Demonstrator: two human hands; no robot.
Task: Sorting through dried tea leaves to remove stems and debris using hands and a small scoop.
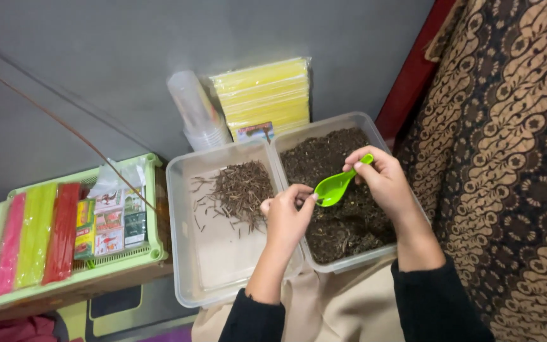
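My right hand [384, 180] holds a bright green plastic spoon [339, 183] by its handle above a clear plastic tub [375, 130] filled with dark crumbly material [343, 221]. My left hand [288, 215] is curled with its fingertips touching the spoon's bowl, over the wall between the two tubs. To the left sits a second clear tub [182, 253], mostly bare, with a small heap of thin brown sticks [242, 189] at its far end.
A green basket [153, 209] at left holds pink, yellow and red packets and small boxes. Behind the tubs stand stacked clear cups [194, 111] and a pack of yellow sheets [267, 95]. Patterned brown cloth [508, 158] hangs at right.
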